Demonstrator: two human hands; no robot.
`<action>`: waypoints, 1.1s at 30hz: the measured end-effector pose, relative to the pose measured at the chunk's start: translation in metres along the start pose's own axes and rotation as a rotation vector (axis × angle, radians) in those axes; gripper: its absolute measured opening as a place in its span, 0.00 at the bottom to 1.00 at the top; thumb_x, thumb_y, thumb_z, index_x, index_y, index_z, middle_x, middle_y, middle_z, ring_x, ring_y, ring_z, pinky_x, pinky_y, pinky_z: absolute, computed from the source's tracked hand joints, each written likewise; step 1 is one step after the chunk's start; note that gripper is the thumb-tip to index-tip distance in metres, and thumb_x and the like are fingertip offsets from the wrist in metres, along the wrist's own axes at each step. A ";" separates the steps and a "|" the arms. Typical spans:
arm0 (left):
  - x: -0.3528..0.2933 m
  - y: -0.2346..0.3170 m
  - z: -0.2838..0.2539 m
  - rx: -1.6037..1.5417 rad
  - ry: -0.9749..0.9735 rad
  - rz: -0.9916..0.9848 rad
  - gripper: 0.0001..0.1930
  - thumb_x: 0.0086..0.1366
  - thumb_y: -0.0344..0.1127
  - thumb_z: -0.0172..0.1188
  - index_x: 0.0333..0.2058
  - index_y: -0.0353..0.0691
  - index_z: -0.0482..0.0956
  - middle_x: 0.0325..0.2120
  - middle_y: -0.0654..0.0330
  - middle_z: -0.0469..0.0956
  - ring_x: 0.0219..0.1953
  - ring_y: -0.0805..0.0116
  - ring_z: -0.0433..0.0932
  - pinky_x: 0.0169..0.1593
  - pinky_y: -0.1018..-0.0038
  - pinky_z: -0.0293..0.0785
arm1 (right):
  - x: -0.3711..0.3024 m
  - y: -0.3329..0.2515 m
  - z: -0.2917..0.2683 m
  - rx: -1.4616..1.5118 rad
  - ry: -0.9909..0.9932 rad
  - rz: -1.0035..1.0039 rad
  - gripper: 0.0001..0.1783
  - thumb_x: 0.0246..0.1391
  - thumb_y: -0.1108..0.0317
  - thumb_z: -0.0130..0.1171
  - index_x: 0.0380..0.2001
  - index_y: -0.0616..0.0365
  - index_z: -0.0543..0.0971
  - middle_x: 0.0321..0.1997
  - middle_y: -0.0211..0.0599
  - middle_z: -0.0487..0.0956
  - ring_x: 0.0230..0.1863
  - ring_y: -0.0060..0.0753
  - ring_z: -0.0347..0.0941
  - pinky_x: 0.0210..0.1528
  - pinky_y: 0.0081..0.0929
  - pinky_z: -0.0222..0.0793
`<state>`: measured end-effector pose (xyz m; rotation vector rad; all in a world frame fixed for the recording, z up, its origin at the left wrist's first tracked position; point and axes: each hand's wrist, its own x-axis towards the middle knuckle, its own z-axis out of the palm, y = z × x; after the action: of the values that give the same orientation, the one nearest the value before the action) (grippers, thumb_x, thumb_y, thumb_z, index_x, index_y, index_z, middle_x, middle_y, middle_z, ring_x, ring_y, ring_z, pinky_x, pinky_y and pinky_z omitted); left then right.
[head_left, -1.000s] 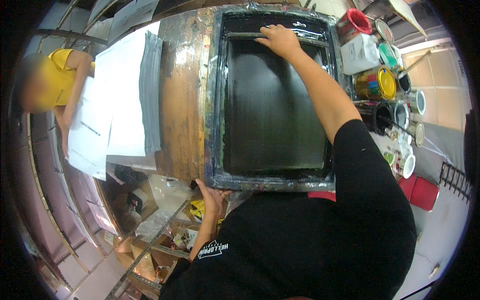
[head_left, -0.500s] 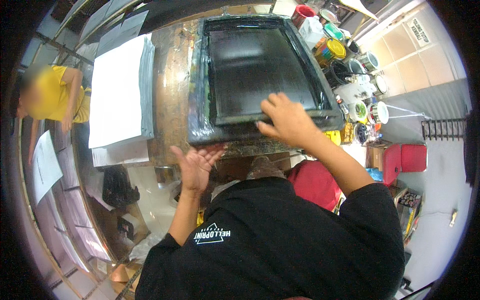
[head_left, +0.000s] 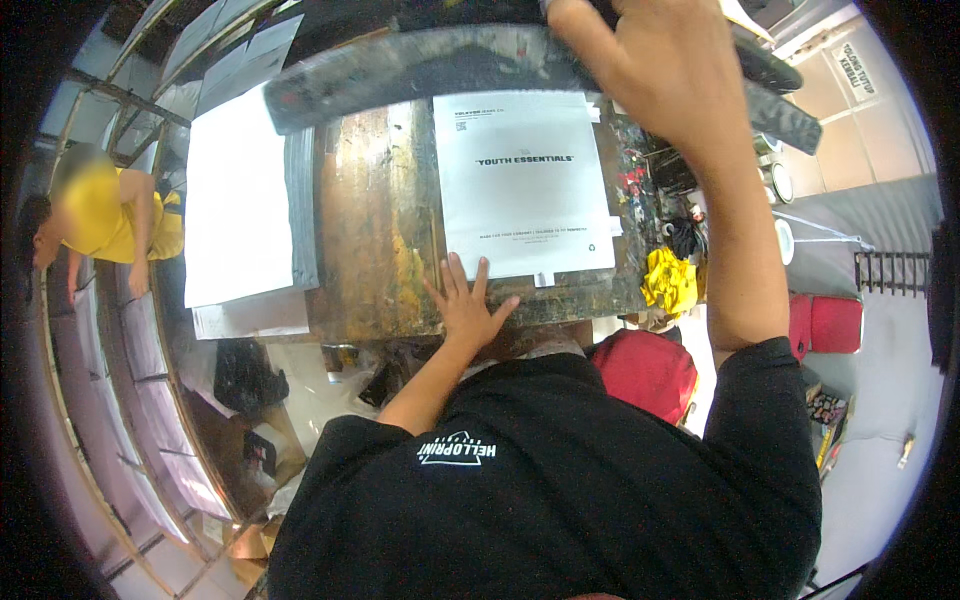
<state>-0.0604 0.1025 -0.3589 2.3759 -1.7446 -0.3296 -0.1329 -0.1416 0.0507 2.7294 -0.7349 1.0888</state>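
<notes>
A dark screen-printing frame (head_left: 430,72) is tilted up over the far side of the table, its ink-stained edge toward me. My right hand (head_left: 665,75) grips that edge near its right part; some fingertips run out of view at the top. Beneath it lies a pale grey sheet (head_left: 525,205) with black print, flat on the worn wooden table (head_left: 370,220). At the sheet's near left corner is my left hand (head_left: 468,308), fingers spread and nothing in it. Small white tabs (head_left: 543,279) show at the sheet's near and right edges.
A thick stack of white sheets (head_left: 240,210) sits on the table's left. Crumpled yellow material (head_left: 670,281) lies at the right edge, before several cans (head_left: 776,183). A red seat (head_left: 645,375) is close by. A person in yellow (head_left: 115,215) is beside racks at left.
The frame was lying flat on the table; it has swung upward and away in my right hand, uncovering the printed sheet. My left hand has moved right, toward the sheet's near edge.
</notes>
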 end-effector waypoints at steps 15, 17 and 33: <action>0.096 0.037 -0.166 -0.791 0.416 -0.177 0.26 0.61 0.29 0.67 0.60 0.36 0.77 0.54 0.49 0.81 0.54 0.59 0.82 0.59 0.63 0.76 | 0.083 0.049 -0.007 0.075 -0.025 0.029 0.24 0.54 0.55 0.53 0.17 0.68 0.74 0.16 0.50 0.72 0.20 0.50 0.71 0.30 0.43 0.68; 0.079 -0.024 -0.171 -0.864 0.446 -0.297 0.28 0.60 0.23 0.60 0.62 0.33 0.74 0.57 0.48 0.79 0.52 0.62 0.81 0.54 0.67 0.78 | 0.080 0.041 -0.011 0.044 -0.010 0.000 0.24 0.54 0.55 0.53 0.17 0.68 0.74 0.16 0.51 0.72 0.20 0.50 0.71 0.30 0.43 0.68; 0.105 -0.295 -0.322 -0.167 0.507 -0.138 0.35 0.64 0.49 0.69 0.63 0.33 0.71 0.47 0.45 0.83 0.48 0.53 0.82 0.54 0.64 0.76 | 0.018 0.011 -0.004 -0.078 0.010 0.052 0.21 0.55 0.51 0.56 0.32 0.62 0.76 0.27 0.51 0.78 0.35 0.56 0.77 0.44 0.48 0.67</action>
<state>0.3303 0.0935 -0.1371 2.2105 -1.2763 0.1033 -0.1294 -0.1575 0.0649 2.6521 -0.8339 1.0592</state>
